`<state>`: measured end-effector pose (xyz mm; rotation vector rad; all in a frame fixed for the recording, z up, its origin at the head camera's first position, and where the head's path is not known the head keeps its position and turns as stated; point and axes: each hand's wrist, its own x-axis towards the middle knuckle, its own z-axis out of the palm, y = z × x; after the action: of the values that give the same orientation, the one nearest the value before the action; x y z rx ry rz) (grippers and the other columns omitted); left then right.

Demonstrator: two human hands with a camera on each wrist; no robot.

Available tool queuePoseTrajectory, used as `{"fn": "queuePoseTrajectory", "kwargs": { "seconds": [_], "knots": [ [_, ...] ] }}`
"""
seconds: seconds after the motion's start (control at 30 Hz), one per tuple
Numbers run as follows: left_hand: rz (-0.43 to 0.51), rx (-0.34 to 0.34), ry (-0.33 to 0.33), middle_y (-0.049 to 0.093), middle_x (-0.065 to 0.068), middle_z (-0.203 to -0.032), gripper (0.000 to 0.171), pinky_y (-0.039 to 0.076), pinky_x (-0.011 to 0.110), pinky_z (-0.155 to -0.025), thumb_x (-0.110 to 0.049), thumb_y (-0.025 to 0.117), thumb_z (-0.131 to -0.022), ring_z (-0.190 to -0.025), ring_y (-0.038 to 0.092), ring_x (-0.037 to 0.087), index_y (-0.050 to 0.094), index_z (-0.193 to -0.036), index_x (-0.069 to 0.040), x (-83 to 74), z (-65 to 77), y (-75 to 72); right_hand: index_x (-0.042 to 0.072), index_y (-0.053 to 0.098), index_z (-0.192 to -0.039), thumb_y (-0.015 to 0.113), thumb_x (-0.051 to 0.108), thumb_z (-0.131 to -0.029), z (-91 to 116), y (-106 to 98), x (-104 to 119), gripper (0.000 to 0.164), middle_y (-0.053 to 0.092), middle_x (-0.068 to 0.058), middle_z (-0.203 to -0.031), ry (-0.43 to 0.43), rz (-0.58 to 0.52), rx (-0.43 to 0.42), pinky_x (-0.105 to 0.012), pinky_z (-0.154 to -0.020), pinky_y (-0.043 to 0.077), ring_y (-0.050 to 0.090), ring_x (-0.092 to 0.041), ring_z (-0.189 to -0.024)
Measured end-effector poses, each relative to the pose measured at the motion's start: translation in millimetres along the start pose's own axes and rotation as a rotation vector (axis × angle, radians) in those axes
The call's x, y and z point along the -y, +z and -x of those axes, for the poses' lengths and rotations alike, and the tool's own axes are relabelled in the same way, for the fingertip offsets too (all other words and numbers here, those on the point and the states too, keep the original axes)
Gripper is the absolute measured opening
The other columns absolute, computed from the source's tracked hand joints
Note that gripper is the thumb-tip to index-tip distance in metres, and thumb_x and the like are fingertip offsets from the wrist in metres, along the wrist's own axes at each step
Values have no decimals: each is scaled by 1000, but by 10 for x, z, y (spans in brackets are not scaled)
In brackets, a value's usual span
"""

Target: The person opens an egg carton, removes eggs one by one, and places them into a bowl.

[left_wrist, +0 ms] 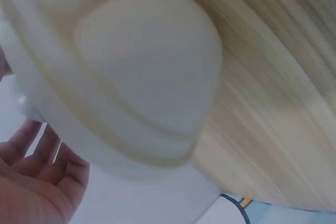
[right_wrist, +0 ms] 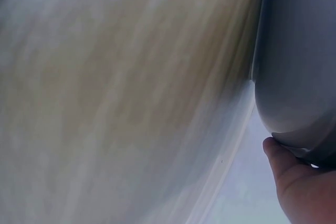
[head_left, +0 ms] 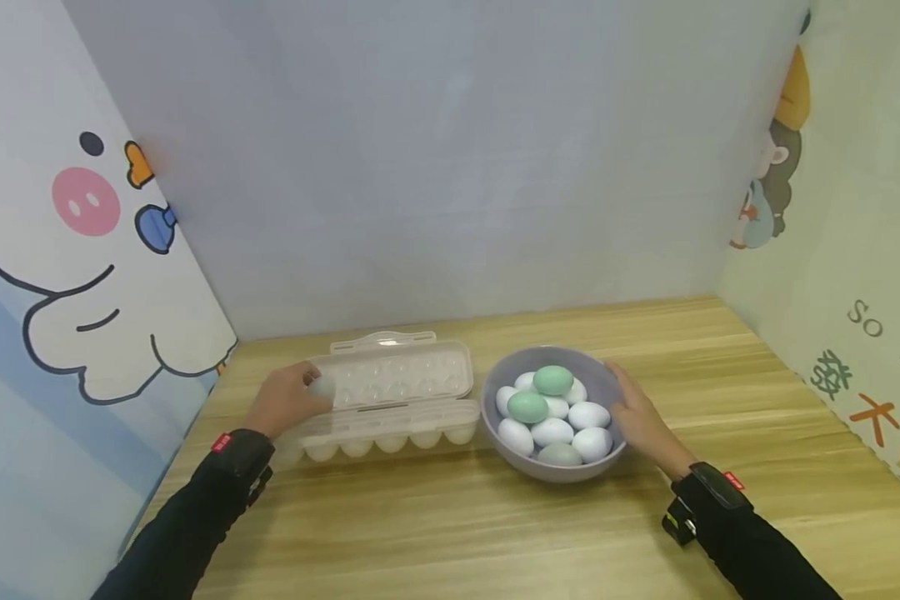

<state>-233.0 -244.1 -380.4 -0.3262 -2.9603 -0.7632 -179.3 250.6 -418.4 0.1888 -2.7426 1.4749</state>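
My left hand [head_left: 288,400] pinches a pale egg [head_left: 322,387] over the left end of a clear plastic egg carton [head_left: 397,423], whose lid lies folded back. Several eggs show through the carton's front wall. In the left wrist view, the carton's rounded cup [left_wrist: 152,61] looms close, and the fingers of the left hand [left_wrist: 42,182] curl beside it. To the right, a grey-purple bowl [head_left: 551,472] is heaped with white eggs [head_left: 589,416], a greyish one and green eggs [head_left: 528,407]. My right hand [head_left: 645,421] grips the bowl's right rim, its fingertips against the side in the right wrist view.
Carton and bowl stand side by side on a wood-grain table [head_left: 450,542]. A plain pale wall [head_left: 450,167] rises behind it. Panels with cartoon prints, including a pig-nosed figure [head_left: 86,200], close off the left and right sides.
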Motion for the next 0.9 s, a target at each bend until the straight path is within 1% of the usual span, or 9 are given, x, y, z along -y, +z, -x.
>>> {"fn": "queuePoseTrajectory", "kwargs": {
  "seconds": [0.07, 0.17, 0.33, 0.47, 0.63, 0.77, 0.9],
  "knots": [
    [24, -18, 19, 68, 26, -111, 47, 54, 49, -80, -19, 72, -78, -96, 65, 37, 62, -116, 7, -78, -4, 30, -11, 15, -151, 33, -10, -86, 3, 3, 1, 67, 12, -36, -158, 1, -2, 2, -68, -117, 11, 11, -55, -146],
    [48, -40, 57, 69, 24, -111, 47, 55, 46, -77, -18, 73, -79, -94, 66, 34, 64, -118, 5, -210, -23, 74, -11, 15, -151, 34, -8, -87, 9, 5, 2, 67, 12, -36, -158, 9, 5, 6, -69, -117, 11, 10, -55, -146],
    [47, -76, 125, 71, 21, -107, 46, 56, 41, -74, -18, 75, -77, -90, 67, 30, 68, -118, 2, -425, -62, 144, -9, 15, -152, 34, -5, -89, -2, 7, -18, 66, 13, -35, -158, 23, 32, 10, -70, -116, 11, 10, -55, -146],
    [64, -74, 153, 71, 18, -104, 45, 57, 39, -73, -18, 76, -77, -89, 65, 28, 69, -118, -1, -602, -77, 187, -9, 15, -152, 35, -6, -89, -23, 7, -39, 66, 13, -35, -158, 15, 26, 4, -69, -117, 11, 11, -55, -146],
    [83, -65, 194, 70, 16, -102, 45, 55, 36, -71, -18, 76, -76, -90, 64, 27, 70, -118, -2, -807, -108, 244, -8, 15, -152, 35, -6, -88, -32, 5, -45, 68, 13, -35, -158, 6, 20, -1, -69, -117, 12, 11, -55, -146],
    [85, -78, 248, 70, 14, -99, 44, 53, 33, -70, -18, 78, -75, -88, 64, 26, 71, -116, -2, -976, -155, 311, -7, 14, -153, 35, -6, -88, -31, 5, -48, 68, 12, -35, -158, 10, 17, 1, -70, -116, 12, 12, -55, -146],
    [90, -86, 308, 68, 14, -94, 44, 51, 31, -68, -18, 80, -73, -84, 62, 25, 72, -114, -3, -1182, -193, 380, -7, 14, -153, 35, -6, -88, -28, 4, -50, 68, 12, -35, -158, 13, 13, 4, -70, -116, 13, 12, -55, -146]
  ]
}}
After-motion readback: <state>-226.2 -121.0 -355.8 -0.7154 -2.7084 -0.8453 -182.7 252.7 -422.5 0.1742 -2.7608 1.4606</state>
